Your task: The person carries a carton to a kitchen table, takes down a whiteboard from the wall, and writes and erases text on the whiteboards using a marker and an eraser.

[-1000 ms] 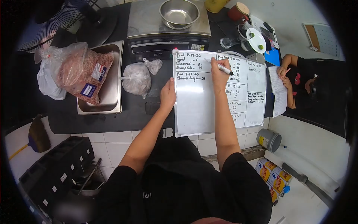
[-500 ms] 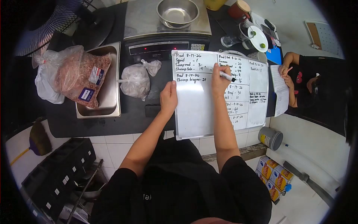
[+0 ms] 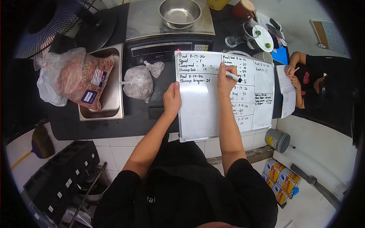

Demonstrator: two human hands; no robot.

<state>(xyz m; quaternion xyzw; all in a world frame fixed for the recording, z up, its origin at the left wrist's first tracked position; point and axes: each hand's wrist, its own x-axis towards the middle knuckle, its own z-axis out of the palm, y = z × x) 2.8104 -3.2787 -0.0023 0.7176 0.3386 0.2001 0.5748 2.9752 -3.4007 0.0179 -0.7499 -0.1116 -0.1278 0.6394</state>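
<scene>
A whiteboard with handwritten lists lies over the front edge of the black table. My left hand grips its left edge, thumb on the front surface. My right hand is closed around a black-and-white marker, its tip near the upper left section, right of the "Seafood" and "Shrimp" lines. Behind the board stands a scale with a steel bowl on its platform. A knotted clear bag with pale contents lies left of the board.
Bagged ground meat rests over a steel tray at the left, near a fan. At the right are a plate, a glass pitcher and a person with an open notebook. Boxes stand on the floor.
Since a second ago, my right hand with the marker has moved slightly down and right. A small mark now shows right of the "Seafood" line. My left hand still holds the board.
</scene>
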